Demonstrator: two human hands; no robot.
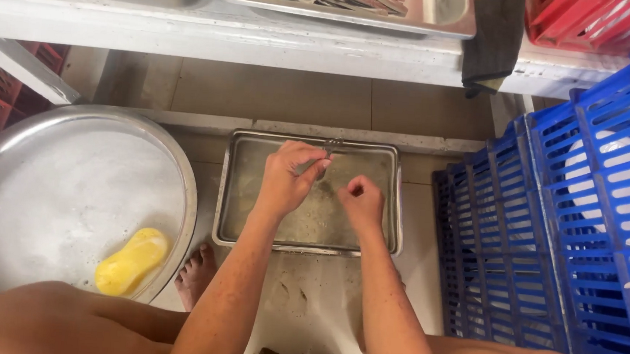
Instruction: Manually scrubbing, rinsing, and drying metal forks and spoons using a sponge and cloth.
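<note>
Hands work inside the steel tray (234, 193), walls close all around. Left hand (285, 179) grips a fork (324, 155), its long way pointing far-right. Right hand (361, 201) is curled shut, holding nothing I can see.

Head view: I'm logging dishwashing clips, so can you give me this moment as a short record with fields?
setting: tiled floor below a metal counter
left hand: holds a fork over the rectangular steel tray
right hand: fingers curled, over the same tray, nothing visibly held
tray contents: shallow murky water
left side: round metal basin of suds with a yellow sponge
right side: blue plastic crates
on counter: steel pan of cutlery, dark cloth, red crate
</note>
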